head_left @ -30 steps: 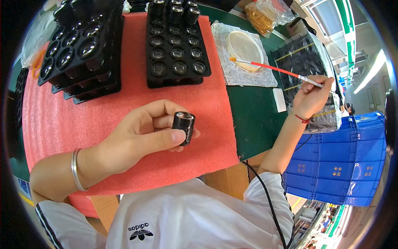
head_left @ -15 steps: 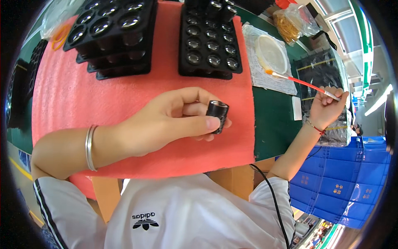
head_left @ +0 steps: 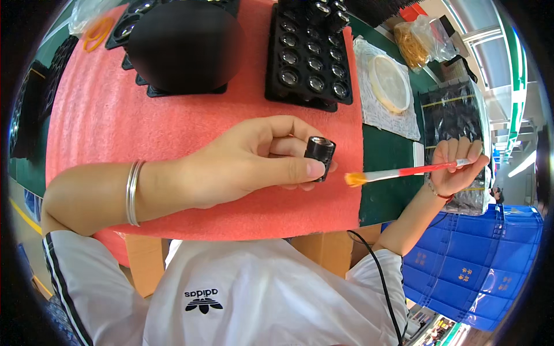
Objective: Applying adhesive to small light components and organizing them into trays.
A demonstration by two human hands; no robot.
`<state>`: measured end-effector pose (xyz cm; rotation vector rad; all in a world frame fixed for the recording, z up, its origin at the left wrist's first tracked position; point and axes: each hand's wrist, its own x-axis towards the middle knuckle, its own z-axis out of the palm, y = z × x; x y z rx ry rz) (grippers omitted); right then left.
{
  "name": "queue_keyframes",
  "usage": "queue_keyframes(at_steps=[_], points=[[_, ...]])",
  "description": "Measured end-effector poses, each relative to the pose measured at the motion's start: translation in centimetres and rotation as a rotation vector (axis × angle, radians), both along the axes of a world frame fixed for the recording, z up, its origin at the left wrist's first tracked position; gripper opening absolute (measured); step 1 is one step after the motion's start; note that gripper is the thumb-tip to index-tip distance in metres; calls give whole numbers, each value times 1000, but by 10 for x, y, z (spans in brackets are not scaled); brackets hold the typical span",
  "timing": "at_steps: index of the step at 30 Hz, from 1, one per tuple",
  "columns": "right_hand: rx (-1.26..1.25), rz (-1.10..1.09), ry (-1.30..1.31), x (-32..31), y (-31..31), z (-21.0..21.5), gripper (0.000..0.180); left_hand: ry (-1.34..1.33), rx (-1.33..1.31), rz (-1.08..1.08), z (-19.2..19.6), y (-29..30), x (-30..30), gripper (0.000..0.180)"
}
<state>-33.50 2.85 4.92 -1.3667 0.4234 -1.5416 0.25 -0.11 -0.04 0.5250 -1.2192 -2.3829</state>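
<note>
Above the red foam mat (head_left: 98, 121), my left hand (head_left: 242, 155) pinches a short black cylinder (head_left: 319, 154) between thumb and fingers. The cylinder stands about upright, and its top is shiny with a silvery rim. Off to the right, my right hand (head_left: 459, 167) grips the end of a paintbrush (head_left: 412, 171) with a red handle and orange bristles. The brush lies almost level, its bristles pointing left toward the cylinder but apart from it. Beyond my left hand stands a black tray (head_left: 277, 81) of similar shiny-topped cylinders, several in rows.
A stack of black trays (head_left: 118, 34) stands at the far left, mostly hidden by a dark blurred patch. Right of the mat, a round whitish dish (head_left: 388, 83) rests on a cloth (head_left: 369, 112). Behind are a bag of rubber bands (head_left: 412, 46) and blue crates (head_left: 461, 259) lower right.
The brush has swung from over the dish's edge down and left toward the cylinder. My right hand has lowered slightly. My left hand still holds the cylinder, now a little farther right in view.
</note>
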Motion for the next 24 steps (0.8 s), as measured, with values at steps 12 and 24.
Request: queue_keyframes(at_steps=[12, 24], points=[[-34, -136, 174, 3, -1, -1, 35, -13, -11, 61, -1, 1, -1, 32], [-12, -265, 173, 4, -1, -1, 35, 34, 40, 62, -1, 1, -1, 34]])
